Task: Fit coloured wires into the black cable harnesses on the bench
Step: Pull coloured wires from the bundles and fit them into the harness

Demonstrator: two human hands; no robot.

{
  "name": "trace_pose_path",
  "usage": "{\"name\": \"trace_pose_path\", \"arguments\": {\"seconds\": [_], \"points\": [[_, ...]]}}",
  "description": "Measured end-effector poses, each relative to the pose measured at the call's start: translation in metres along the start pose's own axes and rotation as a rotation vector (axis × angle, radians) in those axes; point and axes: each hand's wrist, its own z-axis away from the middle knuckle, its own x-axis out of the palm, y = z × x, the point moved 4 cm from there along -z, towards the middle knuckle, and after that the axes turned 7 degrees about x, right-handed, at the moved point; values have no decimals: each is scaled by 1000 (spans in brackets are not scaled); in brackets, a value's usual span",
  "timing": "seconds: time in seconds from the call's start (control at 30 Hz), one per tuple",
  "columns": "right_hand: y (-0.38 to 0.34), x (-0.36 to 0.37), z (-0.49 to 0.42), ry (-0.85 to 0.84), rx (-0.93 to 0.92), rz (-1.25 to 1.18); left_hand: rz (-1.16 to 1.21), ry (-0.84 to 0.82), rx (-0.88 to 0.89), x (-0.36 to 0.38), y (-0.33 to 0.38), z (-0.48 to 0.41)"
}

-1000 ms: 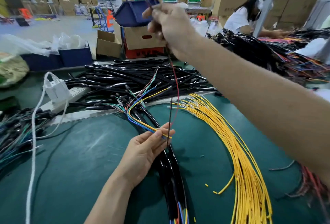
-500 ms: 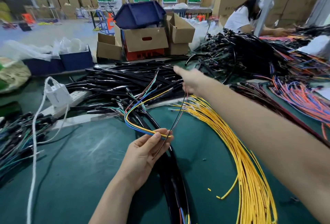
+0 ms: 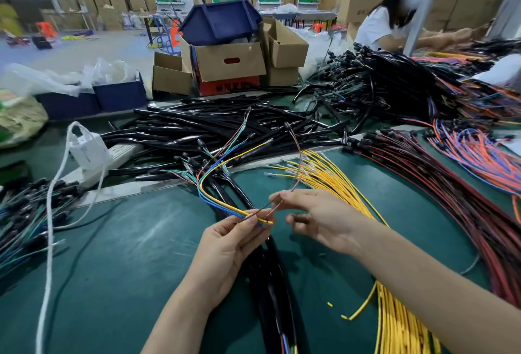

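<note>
Left hand (image 3: 225, 249) pinched yellow, blue and green wire ends (image 3: 225, 207) at its fingers (image 3: 248, 234), above the black harness (image 3: 272, 283). Right hand (image 3: 318, 221) nipped a thin red wire (image 3: 275, 207) at its fingertips. Light, limp; best gripped near the tip.

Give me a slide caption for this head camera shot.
Left hand holds coloured wires while right hand pinches a thin red wire.

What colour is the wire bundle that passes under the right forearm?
Yellow. The wire bundle shows best in the head view.
</note>
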Motion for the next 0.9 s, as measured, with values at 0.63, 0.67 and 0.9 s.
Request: {"name": "trace_pose_path", "arguments": {"seconds": [0.63,0.67,0.9], "points": [[-48,-8,15,-5,-233,273,-16,-41,6,-3,-2,0],[-52,-3,14,-23,-259,318,-17,-36,7,-3,-2,-1],[-94,10,23,-45,-418,521,-11,-16,-11,-3,0,0]]}}
